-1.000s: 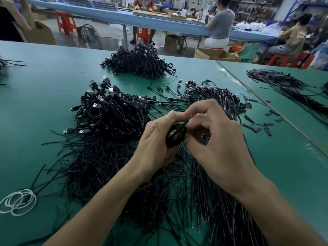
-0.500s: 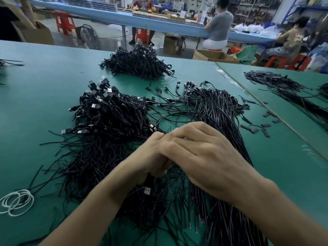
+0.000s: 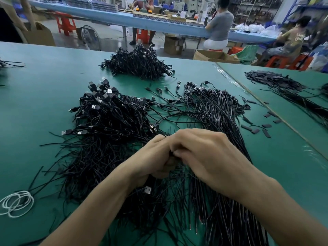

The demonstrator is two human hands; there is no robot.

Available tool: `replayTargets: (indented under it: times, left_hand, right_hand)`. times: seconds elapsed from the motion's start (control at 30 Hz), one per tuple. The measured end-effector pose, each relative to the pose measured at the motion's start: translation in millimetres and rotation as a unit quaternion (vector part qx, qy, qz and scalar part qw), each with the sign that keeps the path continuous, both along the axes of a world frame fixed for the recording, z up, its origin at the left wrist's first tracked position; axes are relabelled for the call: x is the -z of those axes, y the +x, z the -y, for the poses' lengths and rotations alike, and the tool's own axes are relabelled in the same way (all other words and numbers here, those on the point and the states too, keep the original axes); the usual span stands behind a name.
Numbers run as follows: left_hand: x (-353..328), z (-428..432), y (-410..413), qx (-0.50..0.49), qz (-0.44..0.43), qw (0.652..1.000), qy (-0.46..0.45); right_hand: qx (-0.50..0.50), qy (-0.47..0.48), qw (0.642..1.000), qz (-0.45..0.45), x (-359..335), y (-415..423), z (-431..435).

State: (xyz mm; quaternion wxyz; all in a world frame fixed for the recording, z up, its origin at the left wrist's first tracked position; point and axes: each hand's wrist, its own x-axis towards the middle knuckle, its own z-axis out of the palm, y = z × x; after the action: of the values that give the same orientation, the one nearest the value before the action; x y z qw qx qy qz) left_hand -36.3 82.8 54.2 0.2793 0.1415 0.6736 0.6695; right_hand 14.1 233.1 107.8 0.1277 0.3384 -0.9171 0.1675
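Black cable [image 3: 150, 181]: my left hand [image 3: 150, 160] and right hand [image 3: 204, 157] curl tight around it; bare table [image 3: 35, 103] at nine o'clock, seam [image 3: 284, 119] at three.

We log two bare hands, the left hand [image 3: 150, 157] and the right hand [image 3: 207, 157], each on an uncovered forearm. The left forearm [image 3: 92, 210] and the right forearm [image 3: 284, 206] are bare all the way to the lower frame edge; any sleeve lies out of view. We note slender fingers and rounded knuckles, ridged most clearly on the right hand, with faint tendon lines across its back. Nails are mostly hidden, so we leave their length unrecorded.
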Motion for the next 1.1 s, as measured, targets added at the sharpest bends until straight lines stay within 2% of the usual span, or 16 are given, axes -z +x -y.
replayTargets:
  times: [0.13, 0.23, 0.33, 0.4, 0.63, 0.8, 0.93, 1.0, 1.1]
  left_hand:
    - [-1.6, 4.2, -1.7, 0.091, 0.095, 0.991, 0.031]
    - [-4.1, 10.2, -3.4, 0.173, 0.133, 0.973, 0.074]
    - [-3.8, 14.5, -1.5, 0.217, 0.049, 0.974, 0.051]
    - [-3.3, 11.9, 1.8, 0.220, -0.002, 0.975, 0.012]
    - [-0.4, 9.9, 4.7, 0.218, -0.023, 0.975, -0.038]
    - [-2.6, 9.0, 3.3, 0.231, -0.008, 0.972, -0.049]
    - [-1.8, 7.2, 3.3, 0.224, 0.005, 0.973, -0.050]
    - [0.2, 5.4, 2.9, 0.191, 0.030, 0.980, -0.041]
    - [1.8, 2.8, 3.0, 0.154, 0.081, 0.984, 0.027]
  right_hand:
    - [0.069, -0.114, 0.988, 0.082, 4.4, -7.9, -7.1]
    - [0.070, -0.141, 0.982, 0.101, 5.2, -9.7, -9.1]
    - [0.063, -0.140, 0.980, 0.125, 1.8, -10.6, -11.5]
    - [0.056, -0.101, 0.984, 0.137, 1.2, -9.3, -12.2]
    - [0.039, -0.070, 0.978, 0.191, -2.5, -2.6, -13.6]
    - [0.028, 0.050, 0.997, 0.061, -4.1, 4.3, -7.9]
    - [0.004, 0.123, 0.992, 0.032, -4.3, 2.1, -6.5]
    - [0.009, 0.131, 0.991, 0.028, -3.2, 0.3, -7.3]
    - [0.021, 0.103, 0.994, 0.017, -1.2, -1.5, -11.1]
